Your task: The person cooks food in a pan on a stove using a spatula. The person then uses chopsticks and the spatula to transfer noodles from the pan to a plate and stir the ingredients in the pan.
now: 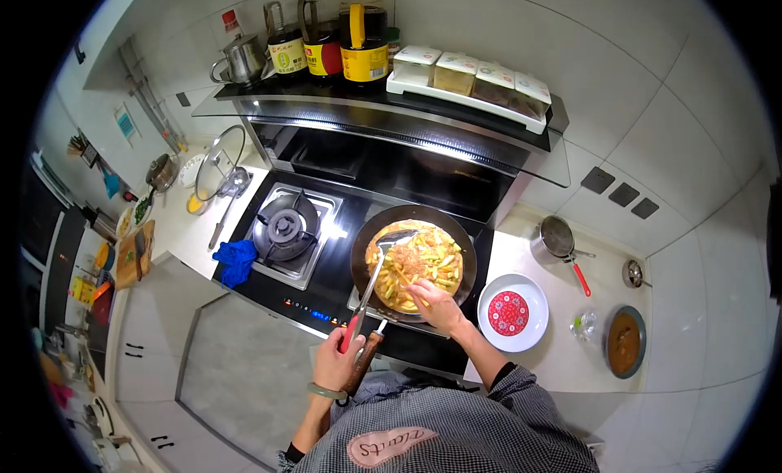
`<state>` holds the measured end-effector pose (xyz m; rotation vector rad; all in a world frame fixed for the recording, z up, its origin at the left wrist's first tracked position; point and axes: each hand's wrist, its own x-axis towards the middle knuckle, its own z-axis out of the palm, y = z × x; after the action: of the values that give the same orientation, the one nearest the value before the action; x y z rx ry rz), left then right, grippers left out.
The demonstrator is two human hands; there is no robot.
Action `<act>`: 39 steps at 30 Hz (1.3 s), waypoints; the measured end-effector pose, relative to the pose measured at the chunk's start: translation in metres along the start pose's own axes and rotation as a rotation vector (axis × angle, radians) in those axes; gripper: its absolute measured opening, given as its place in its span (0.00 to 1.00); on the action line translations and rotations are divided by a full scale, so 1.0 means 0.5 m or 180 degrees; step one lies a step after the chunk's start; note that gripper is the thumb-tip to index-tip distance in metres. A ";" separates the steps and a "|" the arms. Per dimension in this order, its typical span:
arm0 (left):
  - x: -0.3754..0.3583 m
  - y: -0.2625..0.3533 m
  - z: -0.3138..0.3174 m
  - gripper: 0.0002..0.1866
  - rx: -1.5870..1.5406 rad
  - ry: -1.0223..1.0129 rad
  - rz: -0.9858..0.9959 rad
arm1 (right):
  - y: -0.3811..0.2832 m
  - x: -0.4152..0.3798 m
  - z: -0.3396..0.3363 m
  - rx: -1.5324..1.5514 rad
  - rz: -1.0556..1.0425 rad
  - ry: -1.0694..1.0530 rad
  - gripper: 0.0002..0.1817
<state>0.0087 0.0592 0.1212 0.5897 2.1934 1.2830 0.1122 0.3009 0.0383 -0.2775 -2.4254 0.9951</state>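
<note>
Patch [391,446]: we read "Plants"
Cooktop [334,269]: glossy black
Wall [603,90]: tiled
Left hand [336,359]: grips spatula [373,286]
Right hand [437,308]: grips chopsticks [401,274]

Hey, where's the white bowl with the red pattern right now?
In the head view, the white bowl sits on the counter just right of the pan, below the red-handled saucepan in the picture.

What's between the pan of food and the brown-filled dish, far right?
Head view: rightward from the pan, a white bowl with a red centre, then a small clear container.
</note>
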 end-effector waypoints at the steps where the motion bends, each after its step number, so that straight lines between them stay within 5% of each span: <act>1: 0.002 -0.002 0.000 0.14 -0.0036 0.0010 0.0094 | 0.011 -0.002 -0.005 -0.0186 -0.0068 0.0061 0.08; 17: 0.010 -0.041 0.006 0.15 -0.0211 -0.0055 -0.0083 | -0.059 -0.071 -0.195 -0.0376 0.0920 0.1061 0.06; 23: 0.006 -0.031 -0.006 0.14 -0.0009 -0.0144 -0.0125 | -0.075 -0.049 -0.178 0.0840 0.1512 0.1157 0.08; 31: -0.008 -0.039 -0.015 0.15 -0.0091 -0.0072 -0.0088 | 0.056 0.019 -0.080 0.0055 0.0632 0.0388 0.09; 39: -0.041 -0.044 -0.031 0.17 0.0084 -0.0029 -0.0199 | 0.157 0.074 -0.016 0.2809 0.1931 0.1348 0.13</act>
<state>0.0124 0.0267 0.1126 0.5316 2.2068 1.2188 0.0848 0.3749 0.0015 -0.8121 -1.3508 1.9120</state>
